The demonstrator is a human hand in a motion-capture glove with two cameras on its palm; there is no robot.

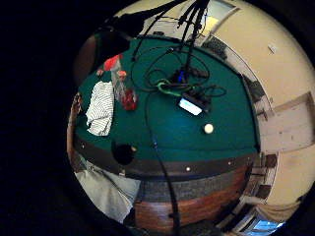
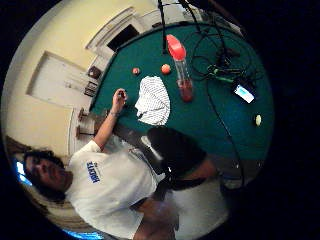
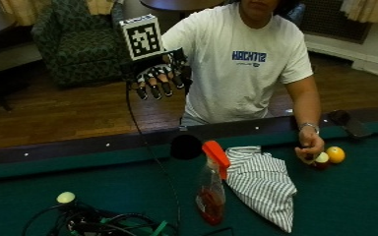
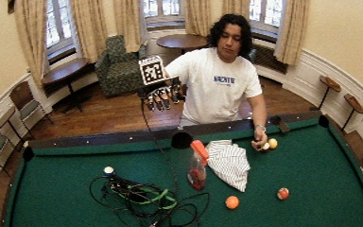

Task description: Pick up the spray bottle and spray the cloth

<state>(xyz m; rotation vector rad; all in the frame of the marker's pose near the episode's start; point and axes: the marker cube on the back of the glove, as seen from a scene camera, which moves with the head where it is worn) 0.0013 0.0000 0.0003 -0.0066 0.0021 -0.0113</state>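
A clear spray bottle (image 3: 210, 189) with an orange-red head and red liquid at its base stands upright on the green pool table (image 3: 346, 196). A striped cloth (image 3: 262, 182) lies crumpled right beside it. The gloved right hand (image 3: 157, 78) is raised in the air well above the table's near rail, fingers relaxed and pointing down, holding nothing. Both palm views show the bottle (image 1: 124, 91) (image 2: 182, 75) and the cloth (image 1: 101, 108) (image 2: 153, 100) from far off. The person's bare left hand (image 3: 309, 147) rests on the felt beside the cloth.
A tangle of black and green cables (image 3: 104, 223) with a white ball (image 3: 65, 197) lies on the felt near the bottle. A yellow-orange ball (image 3: 335, 154) and a dark red ball sit by the bare hand. A side pocket (image 3: 186, 146) opens in the rail behind the bottle.
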